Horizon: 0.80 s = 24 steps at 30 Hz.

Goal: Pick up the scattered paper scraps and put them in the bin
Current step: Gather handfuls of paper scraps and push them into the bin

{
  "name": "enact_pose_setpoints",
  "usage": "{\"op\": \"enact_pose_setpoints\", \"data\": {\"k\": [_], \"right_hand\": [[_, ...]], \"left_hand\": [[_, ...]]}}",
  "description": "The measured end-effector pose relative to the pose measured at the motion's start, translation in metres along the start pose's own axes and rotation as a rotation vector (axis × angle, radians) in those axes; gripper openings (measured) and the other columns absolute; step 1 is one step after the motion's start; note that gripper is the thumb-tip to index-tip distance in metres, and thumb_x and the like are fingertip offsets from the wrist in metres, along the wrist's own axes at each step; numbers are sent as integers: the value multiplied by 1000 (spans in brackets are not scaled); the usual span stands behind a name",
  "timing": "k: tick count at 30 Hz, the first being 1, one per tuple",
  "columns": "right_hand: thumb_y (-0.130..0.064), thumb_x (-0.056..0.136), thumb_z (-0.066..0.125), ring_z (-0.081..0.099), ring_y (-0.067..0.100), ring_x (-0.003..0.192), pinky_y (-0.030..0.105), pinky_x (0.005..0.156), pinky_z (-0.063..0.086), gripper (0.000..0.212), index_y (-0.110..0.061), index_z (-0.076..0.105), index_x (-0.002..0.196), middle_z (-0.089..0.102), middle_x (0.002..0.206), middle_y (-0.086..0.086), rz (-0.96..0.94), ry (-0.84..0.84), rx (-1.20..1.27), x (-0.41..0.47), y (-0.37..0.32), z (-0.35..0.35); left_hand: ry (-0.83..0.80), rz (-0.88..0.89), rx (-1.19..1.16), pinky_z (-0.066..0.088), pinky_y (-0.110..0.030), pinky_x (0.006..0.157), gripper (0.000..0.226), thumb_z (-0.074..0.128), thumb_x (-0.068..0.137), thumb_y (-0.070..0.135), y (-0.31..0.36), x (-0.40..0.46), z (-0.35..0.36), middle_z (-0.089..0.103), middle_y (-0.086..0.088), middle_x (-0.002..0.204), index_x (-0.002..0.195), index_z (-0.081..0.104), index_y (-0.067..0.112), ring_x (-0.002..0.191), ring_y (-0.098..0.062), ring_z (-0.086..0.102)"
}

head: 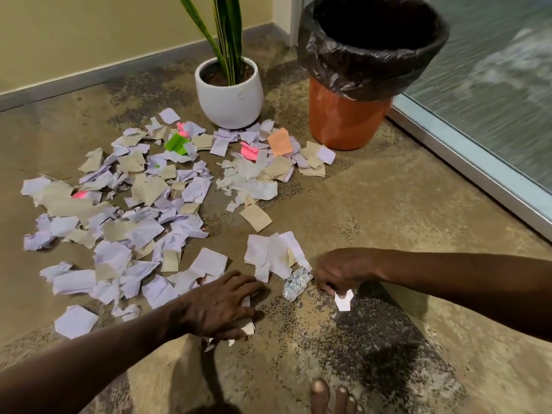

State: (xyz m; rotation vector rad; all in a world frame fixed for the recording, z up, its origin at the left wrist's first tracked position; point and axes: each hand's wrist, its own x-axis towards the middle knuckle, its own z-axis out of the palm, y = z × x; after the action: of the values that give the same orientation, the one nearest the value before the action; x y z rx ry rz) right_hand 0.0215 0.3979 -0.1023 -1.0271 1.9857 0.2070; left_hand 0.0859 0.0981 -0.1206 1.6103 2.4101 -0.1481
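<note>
Paper scraps (125,204) lie beyond both hands (219,306).

White round plant pot (229,95) stands on the speckled brown floor (373,204), soil visible inside, long green striped leaves (227,34) rising out of it past the top edge of view. Behind the pot, a yellowish wall (89,34) meets the floor along a grey skirting strip (98,76). Well right of the pot, a glass panel (501,85) in a metal frame (466,162) runs diagonally; bare toes (334,398) show at the bottom edge, far in front of the pot.
</note>
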Motion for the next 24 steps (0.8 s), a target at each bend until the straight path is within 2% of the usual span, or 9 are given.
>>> {"op": "enact_pose_setpoints", "data": {"k": [3,6,8,9,12,14,16,20,24], "right_hand": [[-6,82,74,62,14,77,22,64,48,16,-9,74,98,74,97,7,40,76,75,2,-1,-12],[-16,84,77,53,7,69,16,57,37,15,-11,67,95,66,86,1,46,366,416,2,2,-32],[-28,75,86,53,12,73,21,58,38,39,-18,57,99,56,85,-4,72,489,523,7,7,-42],[-35,68,90,55,15,82,23,61,42,58,-18,52,109,54,93,-3,94,498,500,10,9,-45],[-46,53,95,49,30,118,36,90,51,129,-17,16,151,34,135,12,152,335,342,15,11,-41],[-44,49,97,35,37,135,41,105,44,152,-26,-10,156,13,150,13,158,263,286,22,8,-33],[-40,48,98,24,40,142,46,110,40,158,-30,-19,154,-1,156,11,164,280,242,35,1,-24],[-34,50,98,32,41,136,48,104,46,154,-39,-19,151,-4,155,10,89,476,283,62,-12,-17],[-44,51,96,11,48,147,54,113,36,154,-39,-22,150,-15,158,17,29,545,344,84,-24,-39]], "left_hand": [[56,-130,20,46,-44,101,41,45,97,50,-10,-2,1,50,-13,139,127,53,23,125,-29,51],[113,-383,-49,38,-46,107,52,39,97,56,-16,-9,-1,44,-11,146,136,45,22,132,-31,44],[136,-518,-106,30,-51,112,75,36,88,76,-14,-17,-6,36,-11,152,141,42,23,138,-33,35],[137,-557,-125,25,-55,114,91,35,80,85,-10,-22,-9,29,-12,156,145,38,22,142,-34,28],[111,-563,-135,7,-67,114,123,33,60,100,5,-38,-6,7,-15,163,154,21,23,149,-37,5],[58,-523,-111,3,-74,109,129,33,54,103,15,-47,5,3,-19,162,156,15,25,149,-41,0],[19,-497,-102,4,-77,106,129,33,54,103,21,-54,19,1,-21,162,156,13,26,148,-44,1],[28,-509,-62,13,-79,103,111,34,66,96,18,-55,35,11,-22,160,155,18,31,146,-47,12],[43,-761,-123,12,-79,103,109,36,66,96,2,-44,32,14,-25,159,155,14,36,146,-48,6]]}}
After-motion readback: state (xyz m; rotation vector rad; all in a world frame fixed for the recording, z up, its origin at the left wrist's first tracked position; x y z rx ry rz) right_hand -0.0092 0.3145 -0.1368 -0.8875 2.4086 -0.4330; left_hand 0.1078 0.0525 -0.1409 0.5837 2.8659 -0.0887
